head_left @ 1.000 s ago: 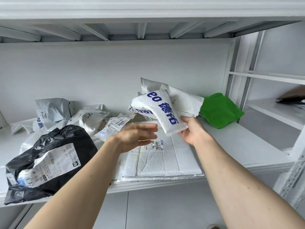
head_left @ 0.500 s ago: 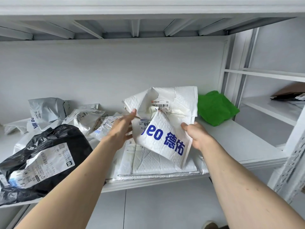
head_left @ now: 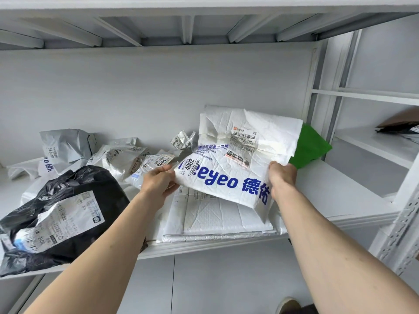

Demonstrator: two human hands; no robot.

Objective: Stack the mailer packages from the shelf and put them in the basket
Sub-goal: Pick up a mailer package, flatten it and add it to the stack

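A white padded mailer with blue lettering (head_left: 229, 164) is spread out above the shelf. My left hand (head_left: 158, 181) grips its left edge and my right hand (head_left: 281, 175) grips its right edge. Under it lies a flat stack of white padded mailers (head_left: 217, 220) at the front of the white shelf (head_left: 335, 200). A black mailer with a white label (head_left: 65, 214) sits at the front left. Several grey and white mailers (head_left: 118, 155) lie crumpled at the back left. A green mailer (head_left: 311, 147) shows behind the held one. No basket is in view.
The shelf's right upright post (head_left: 317, 98) stands close to the green mailer. A neighbouring shelf unit (head_left: 374, 141) on the right holds a dark flat item (head_left: 399, 128). The underside of the upper shelf (head_left: 188, 26) runs overhead. A shoe (head_left: 288, 304) shows on the floor below.
The folded lettered mailer, first held by my right hand alone, has been unfolded and spread wide. My left hand took its left edge. The view moved closer.
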